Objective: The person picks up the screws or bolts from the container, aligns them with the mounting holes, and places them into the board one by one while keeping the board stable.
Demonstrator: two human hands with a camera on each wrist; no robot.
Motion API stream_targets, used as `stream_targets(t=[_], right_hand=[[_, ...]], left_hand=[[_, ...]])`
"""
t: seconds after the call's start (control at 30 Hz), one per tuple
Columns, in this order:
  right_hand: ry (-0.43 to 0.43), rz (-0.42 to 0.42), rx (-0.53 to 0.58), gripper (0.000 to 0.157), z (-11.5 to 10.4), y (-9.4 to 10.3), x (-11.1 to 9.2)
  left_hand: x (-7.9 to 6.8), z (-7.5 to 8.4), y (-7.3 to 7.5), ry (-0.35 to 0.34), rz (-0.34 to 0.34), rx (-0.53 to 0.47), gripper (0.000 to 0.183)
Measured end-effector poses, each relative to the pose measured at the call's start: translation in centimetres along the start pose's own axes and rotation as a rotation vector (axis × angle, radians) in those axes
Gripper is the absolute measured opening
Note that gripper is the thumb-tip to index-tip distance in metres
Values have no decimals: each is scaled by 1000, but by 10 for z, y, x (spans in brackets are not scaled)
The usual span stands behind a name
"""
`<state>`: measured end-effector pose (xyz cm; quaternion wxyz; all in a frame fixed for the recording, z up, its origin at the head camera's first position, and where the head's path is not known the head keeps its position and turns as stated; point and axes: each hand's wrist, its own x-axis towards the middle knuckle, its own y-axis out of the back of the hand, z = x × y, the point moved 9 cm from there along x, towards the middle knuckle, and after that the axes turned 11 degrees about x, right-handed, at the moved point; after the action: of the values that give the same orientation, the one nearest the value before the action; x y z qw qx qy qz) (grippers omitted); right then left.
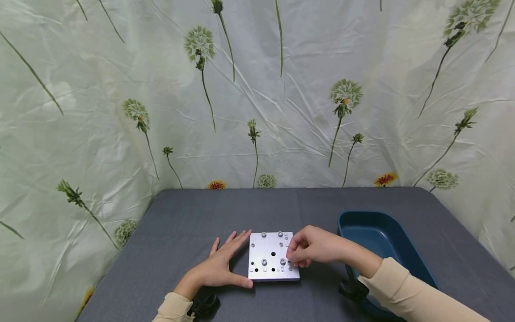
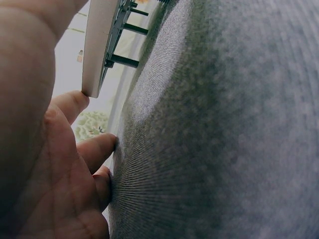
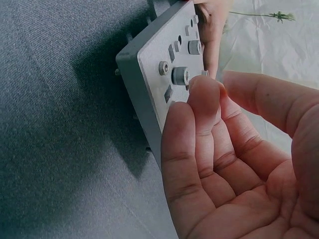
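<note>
A square silver metal plate [image 1: 268, 245] with several holes and screws lies at the table's middle. Threaded screw shafts [image 2: 124, 61] stick out of its underside in the left wrist view, where it stands off the cloth. My left hand [image 1: 219, 266] is spread along the plate's left side, index fingertip at the far corner and thumb at the near one. Over the plate's right edge my right hand [image 1: 315, 245] has bent fingers, thumb and fingertips close together beside a socket-head screw [image 3: 181, 75]. Whether something small sits between those fingertips is hidden.
A blue tray [image 1: 406, 255] stands to the right, partly under my right forearm. Grey cloth [image 1: 217, 210] covers the table. Behind it hangs a pale curtain [image 1: 241, 98] printed with flowers. A dark wrist camera is strapped at each wrist.
</note>
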<state>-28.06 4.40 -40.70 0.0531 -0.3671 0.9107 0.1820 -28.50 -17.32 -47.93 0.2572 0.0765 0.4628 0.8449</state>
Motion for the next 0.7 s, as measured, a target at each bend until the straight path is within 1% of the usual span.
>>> stream_targets(t=[0.3, 0.47, 0.7], right_hand=[[-21, 12, -4, 14, 3, 9, -6], [-13, 20, -17, 15, 3, 15, -12], [-23, 58, -16, 17, 5, 29, -25]], left_hand=[[-1, 1, 2, -17, 8, -1, 126], [-2, 2, 2, -28, 9, -5, 126], [0, -1, 0, -13, -3, -10, 125]])
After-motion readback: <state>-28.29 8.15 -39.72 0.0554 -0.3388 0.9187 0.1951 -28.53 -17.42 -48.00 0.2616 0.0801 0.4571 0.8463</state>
